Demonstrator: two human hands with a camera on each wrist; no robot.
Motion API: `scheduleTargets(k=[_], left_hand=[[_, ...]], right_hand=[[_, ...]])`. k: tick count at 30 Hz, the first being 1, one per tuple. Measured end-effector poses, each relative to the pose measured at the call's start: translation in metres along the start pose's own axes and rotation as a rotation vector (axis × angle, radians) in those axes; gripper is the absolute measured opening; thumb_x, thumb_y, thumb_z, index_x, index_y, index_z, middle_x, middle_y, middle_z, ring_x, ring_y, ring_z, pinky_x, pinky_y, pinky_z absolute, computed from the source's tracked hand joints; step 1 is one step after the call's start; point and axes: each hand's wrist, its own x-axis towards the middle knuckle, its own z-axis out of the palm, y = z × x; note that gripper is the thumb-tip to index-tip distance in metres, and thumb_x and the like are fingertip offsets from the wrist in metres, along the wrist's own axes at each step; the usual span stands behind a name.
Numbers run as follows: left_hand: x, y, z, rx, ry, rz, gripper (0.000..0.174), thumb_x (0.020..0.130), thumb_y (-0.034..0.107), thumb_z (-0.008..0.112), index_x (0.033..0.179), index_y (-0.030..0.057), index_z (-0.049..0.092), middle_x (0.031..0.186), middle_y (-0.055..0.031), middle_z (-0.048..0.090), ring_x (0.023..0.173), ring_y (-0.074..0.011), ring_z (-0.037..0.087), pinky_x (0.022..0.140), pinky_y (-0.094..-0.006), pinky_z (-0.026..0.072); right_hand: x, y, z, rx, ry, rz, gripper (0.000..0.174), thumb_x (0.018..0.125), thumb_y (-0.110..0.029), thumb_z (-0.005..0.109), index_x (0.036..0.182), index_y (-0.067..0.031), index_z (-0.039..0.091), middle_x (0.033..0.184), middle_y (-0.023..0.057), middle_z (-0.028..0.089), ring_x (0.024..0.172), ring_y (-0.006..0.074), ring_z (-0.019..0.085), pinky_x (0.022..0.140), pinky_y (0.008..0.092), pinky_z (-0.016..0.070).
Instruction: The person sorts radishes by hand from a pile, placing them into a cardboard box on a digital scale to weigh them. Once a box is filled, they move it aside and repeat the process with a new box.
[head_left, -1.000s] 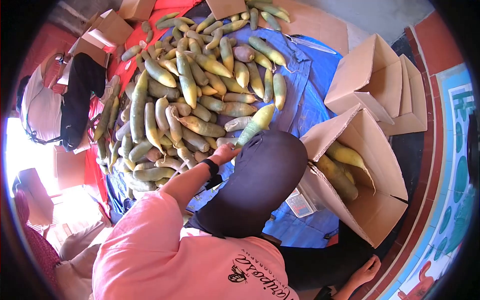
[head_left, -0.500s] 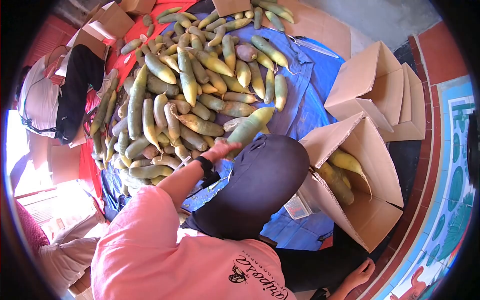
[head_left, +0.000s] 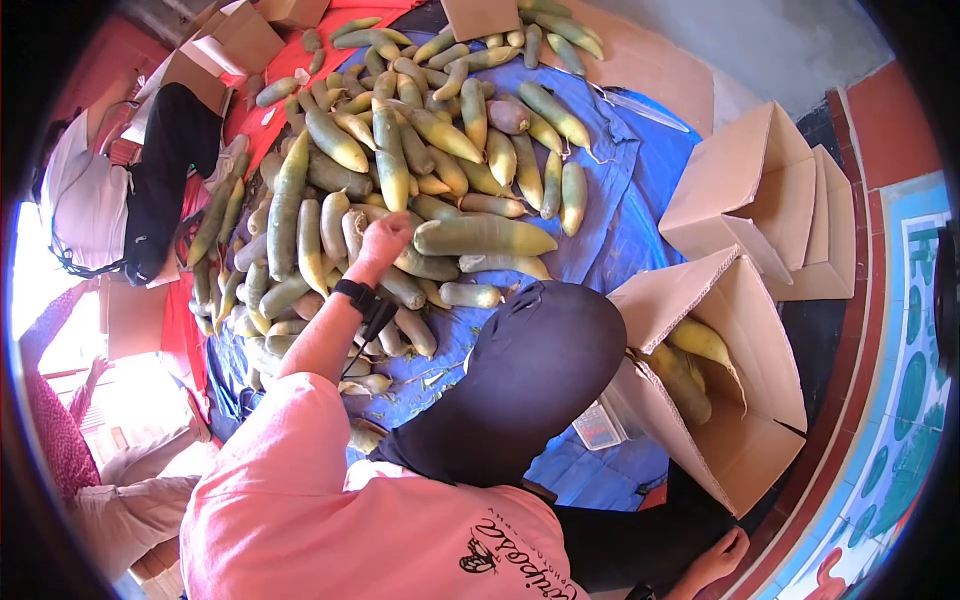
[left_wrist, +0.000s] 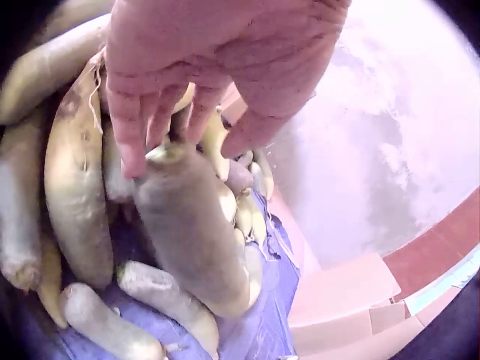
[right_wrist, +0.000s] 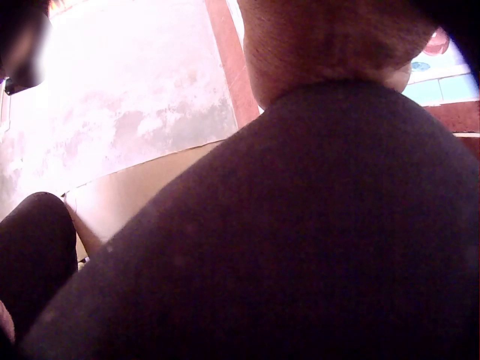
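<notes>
Large tapered vegetable (head_left: 480, 236) lies on top of the heap. In the head view its long axis runs left to right. The blunt green end is at the left and the yellowish pointed tip aims right, toward the boxes. It sits roughly level, resting across smaller ones beneath it.

Left hand (head_left: 385, 238) is at the blunt end. In the left wrist view the fingers (left_wrist: 131, 127) and thumb curl down around that end of the large tapered vegetable (left_wrist: 191, 225), touching it. There is a black strap (head_left: 355, 295) on the wrist, and the arm is stretched out from a pink sleeve.

Heap of similar green-and-yellow vegetables (head_left: 330, 140) spreads left and beyond, lying at all angles on a blue tarp (head_left: 625, 220) on the floor.

Open cardboard box (head_left: 760, 420) is to the right, tipped toward the person, with several of the same vegetables (head_left: 700, 340) inside. Two more cardboard boxes (head_left: 750, 190) stand behind it. A small keypad device (head_left: 600, 425) lies on the tarp beside the open box.

Right hand (head_left: 725, 555) is low at the person's side, well apart from the heap. Its fingers are loosely straight and hold nothing I can see. The right wrist view shows only the heel of the right hand (right_wrist: 322, 37) against dark cloth (right_wrist: 300, 240).

A second person (head_left: 90, 200) is seated at the far left edge of the heap.
</notes>
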Motion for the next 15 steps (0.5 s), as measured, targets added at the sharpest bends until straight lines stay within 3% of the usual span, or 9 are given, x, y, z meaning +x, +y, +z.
scheduleTargets(k=[1, 4, 5, 8, 9, 10, 12, 13, 15], left_hand=[[0.006, -0.002, -0.004, 0.195, 0.179, 0.172, 0.051, 0.072, 0.024, 0.067, 0.116, 0.002, 0.054, 0.1, -0.0152, 0.061, 0.083, -0.0266, 0.061, 0.075, -0.0332, 0.0495], [0.015, 0.013, -0.013, 0.481, 0.38, 0.171, 0.049, 0.072, 0.021, 0.066, 0.115, 0.0012, 0.054, 0.106, -0.0188, 0.059, 0.092, -0.0326, 0.058, 0.085, -0.0369, 0.0451], [0.019, 0.018, -0.014, 0.485, 0.375, 0.084, 0.051, 0.072, 0.021, 0.067, 0.116, 0.0003, 0.052, 0.109, -0.0208, 0.057, 0.101, -0.0341, 0.055, 0.088, -0.0396, 0.0429], [0.053, -0.007, -0.01, 0.425, 0.508, 0.176, 0.059, 0.071, 0.024, 0.069, 0.119, -0.0015, 0.047, 0.109, -0.0228, 0.056, 0.102, -0.0356, 0.054, 0.089, -0.0405, 0.0424], [0.063, -0.01, -0.009, 0.409, 0.502, 0.194, 0.072, 0.068, 0.027, 0.073, 0.124, -0.0026, 0.039, 0.111, -0.0248, 0.055, 0.103, -0.0367, 0.054, 0.089, -0.0406, 0.0428], [0.073, -0.014, -0.008, 0.403, 0.496, 0.199, 0.072, 0.068, 0.027, 0.073, 0.124, -0.0026, 0.039, 0.111, -0.0248, 0.055, 0.103, -0.0367, 0.054, 0.089, -0.0406, 0.0428], [0.087, -0.015, 0.0, 0.426, 0.436, -0.014, 0.079, 0.069, 0.025, 0.075, 0.13, 0.0002, 0.031, 0.111, -0.0245, 0.056, 0.103, -0.0341, 0.057, 0.088, -0.0386, 0.0445], [0.091, -0.01, -0.001, 0.424, 0.386, -0.053, 0.091, 0.064, 0.032, 0.078, 0.131, -0.0014, 0.026, 0.115, -0.0249, 0.054, 0.106, -0.0356, 0.054, 0.09, -0.0385, 0.0444], [0.096, -0.002, 0.001, 0.446, 0.352, -0.165, 0.093, 0.065, 0.03, 0.078, 0.133, 0.0001, 0.022, 0.115, -0.0239, 0.055, 0.106, -0.0339, 0.055, 0.09, -0.0383, 0.0448]], right_hand=[[0.0, 0.0, 0.0, 0.003, 0.0, -0.002, 0.024, 0.092, -0.018, 0.048, 0.096, 0.0039, 0.058, 0.091, 0.0168, 0.06, 0.085, 0.0321, 0.057, 0.077, 0.0387, 0.0444], [0.0, 0.001, 0.0, -0.02, -0.001, -0.034, 0.024, 0.092, -0.018, 0.048, 0.095, 0.0042, 0.058, 0.091, 0.0167, 0.059, 0.085, 0.032, 0.057, 0.077, 0.0387, 0.0443], [0.0, 0.0, 0.0, -0.011, -0.003, -0.031, 0.024, 0.092, -0.018, 0.048, 0.095, 0.0042, 0.058, 0.091, 0.0167, 0.059, 0.085, 0.0319, 0.057, 0.077, 0.0387, 0.0443], [-0.001, 0.003, 0.001, 0.005, 0.005, -0.038, 0.023, 0.091, -0.017, 0.049, 0.094, 0.004, 0.058, 0.091, 0.0166, 0.059, 0.085, 0.0318, 0.057, 0.077, 0.0387, 0.0442], [0.0, 0.005, 0.001, 0.012, 0.012, -0.053, 0.022, 0.091, -0.016, 0.049, 0.094, 0.0038, 0.058, 0.091, 0.0165, 0.059, 0.085, 0.0317, 0.057, 0.077, 0.0387, 0.0442], [0.0, 0.007, 0.002, 0.007, 0.018, -0.048, 0.022, 0.091, -0.016, 0.049, 0.094, 0.0038, 0.058, 0.091, 0.0165, 0.059, 0.085, 0.0317, 0.057, 0.077, 0.0387, 0.0442], [-0.001, 0.008, 0.001, -0.018, 0.008, -0.046, 0.019, 0.09, -0.014, 0.049, 0.092, 0.003, 0.057, 0.09, 0.0159, 0.059, 0.084, 0.0314, 0.056, 0.076, 0.0382, 0.0441], [-0.003, 0.007, 0.0, -0.029, 0.016, -0.033, 0.019, 0.09, -0.014, 0.049, 0.092, 0.003, 0.057, 0.09, 0.0159, 0.059, 0.084, 0.0314, 0.056, 0.076, 0.0382, 0.0441], [-0.003, 0.002, -0.002, 0.0, -0.005, -0.02, 0.017, 0.09, -0.013, 0.049, 0.09, 0.0025, 0.057, 0.089, 0.0156, 0.059, 0.083, 0.0312, 0.056, 0.076, 0.0374, 0.0441]])
